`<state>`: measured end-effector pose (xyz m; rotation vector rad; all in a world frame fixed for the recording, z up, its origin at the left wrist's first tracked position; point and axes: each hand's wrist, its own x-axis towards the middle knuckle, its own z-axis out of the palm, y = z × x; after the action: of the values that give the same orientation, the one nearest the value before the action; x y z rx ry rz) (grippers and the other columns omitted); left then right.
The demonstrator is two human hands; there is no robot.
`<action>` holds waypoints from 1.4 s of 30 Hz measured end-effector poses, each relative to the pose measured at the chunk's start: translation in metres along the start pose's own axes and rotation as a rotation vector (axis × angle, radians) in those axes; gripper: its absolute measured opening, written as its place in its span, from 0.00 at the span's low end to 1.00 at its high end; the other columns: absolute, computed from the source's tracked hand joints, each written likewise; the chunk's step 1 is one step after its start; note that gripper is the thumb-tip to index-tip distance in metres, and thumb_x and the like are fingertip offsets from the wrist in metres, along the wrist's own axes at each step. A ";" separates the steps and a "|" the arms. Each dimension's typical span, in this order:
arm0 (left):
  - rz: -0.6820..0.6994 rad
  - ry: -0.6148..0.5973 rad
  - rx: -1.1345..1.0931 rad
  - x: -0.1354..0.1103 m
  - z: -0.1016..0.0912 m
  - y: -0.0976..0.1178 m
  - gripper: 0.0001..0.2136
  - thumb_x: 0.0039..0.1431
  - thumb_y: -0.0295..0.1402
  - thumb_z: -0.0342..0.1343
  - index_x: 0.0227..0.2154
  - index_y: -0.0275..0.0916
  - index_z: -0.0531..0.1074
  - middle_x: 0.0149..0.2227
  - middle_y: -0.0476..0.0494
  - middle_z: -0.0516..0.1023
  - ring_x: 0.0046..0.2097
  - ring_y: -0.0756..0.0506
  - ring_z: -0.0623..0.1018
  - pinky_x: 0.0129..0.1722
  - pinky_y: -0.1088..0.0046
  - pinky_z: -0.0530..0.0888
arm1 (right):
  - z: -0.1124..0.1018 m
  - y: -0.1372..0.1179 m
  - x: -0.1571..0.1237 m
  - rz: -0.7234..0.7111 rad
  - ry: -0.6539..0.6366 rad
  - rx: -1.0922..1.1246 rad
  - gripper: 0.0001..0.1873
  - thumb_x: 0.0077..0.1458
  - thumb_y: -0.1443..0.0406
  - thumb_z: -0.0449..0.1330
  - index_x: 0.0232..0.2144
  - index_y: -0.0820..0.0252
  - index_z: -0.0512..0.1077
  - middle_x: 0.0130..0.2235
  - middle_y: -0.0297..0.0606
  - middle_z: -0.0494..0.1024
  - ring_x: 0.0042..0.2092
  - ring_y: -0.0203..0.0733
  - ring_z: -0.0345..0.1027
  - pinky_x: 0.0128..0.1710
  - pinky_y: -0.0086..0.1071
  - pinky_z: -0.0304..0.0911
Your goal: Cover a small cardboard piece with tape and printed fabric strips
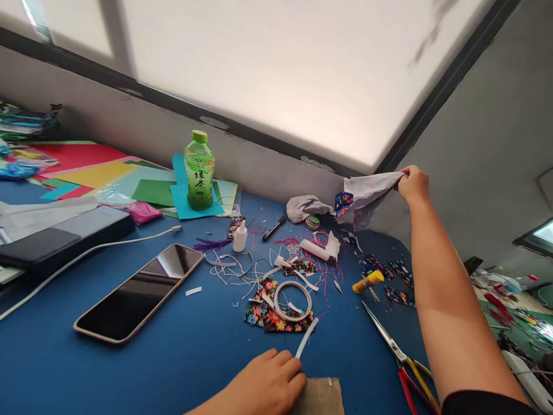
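A blue table (173, 363) is carrying coloured papers (99, 176) far left, a phone (138, 294) is lying nearer, a white squeeze bottle (239, 238) is standing mid-scene, a glue stick (368, 281) and scissors (395, 349) are resting right

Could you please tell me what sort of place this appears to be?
It looks like a craft workspace, probably for small fabric work: scissors and floral fabric pieces lie on a blue tabletop, and the right hand holds up a pale cloth.

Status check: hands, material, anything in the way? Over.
Right hand gripping pale cloth by one end, held up. Left hand at white strip and cardboard. Scissors lying close to right forearm in view.
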<state>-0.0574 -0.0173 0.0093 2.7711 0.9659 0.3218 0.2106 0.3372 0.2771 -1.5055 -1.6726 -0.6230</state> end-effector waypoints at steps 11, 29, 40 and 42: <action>-0.293 0.019 -0.161 -0.007 -0.038 -0.004 0.12 0.56 0.26 0.50 0.44 0.35 0.69 0.46 0.39 0.74 0.49 0.41 0.74 0.50 0.64 0.73 | -0.067 -0.046 -0.014 -0.075 0.164 0.126 0.16 0.55 0.80 0.45 0.41 0.68 0.67 0.42 0.49 0.76 0.45 0.42 0.70 0.47 0.33 0.59; -0.413 0.741 -0.462 -0.008 -0.067 0.030 0.34 0.45 0.46 0.66 0.53 0.39 0.64 0.52 0.35 0.73 0.54 0.34 0.73 0.52 0.56 0.72 | -0.239 -0.160 -0.148 -0.662 -0.117 -0.091 0.14 0.64 0.66 0.49 0.46 0.67 0.71 0.44 0.41 0.76 0.48 0.46 0.70 0.49 0.39 0.63; -0.800 0.764 -1.372 -0.070 -0.096 0.049 0.22 0.38 0.48 0.67 0.31 0.37 0.72 0.21 0.51 0.76 0.20 0.49 0.73 0.19 0.76 0.69 | -0.240 -0.106 -0.205 -0.590 -0.970 0.167 0.38 0.41 0.48 0.69 0.54 0.48 0.67 0.39 0.33 0.78 0.37 0.45 0.74 0.32 0.32 0.67; -0.847 0.689 -1.391 -0.080 -0.092 0.046 0.23 0.39 0.49 0.66 0.34 0.37 0.72 0.23 0.49 0.77 0.21 0.49 0.74 0.19 0.76 0.70 | -0.213 -0.087 -0.221 -0.510 -1.164 0.219 0.45 0.39 0.51 0.70 0.60 0.46 0.61 0.52 0.38 0.74 0.49 0.52 0.71 0.43 0.36 0.67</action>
<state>-0.1157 -0.0932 0.0972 0.8949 1.2086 1.2051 0.1712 0.0236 0.2326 -1.3254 -2.9224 0.3215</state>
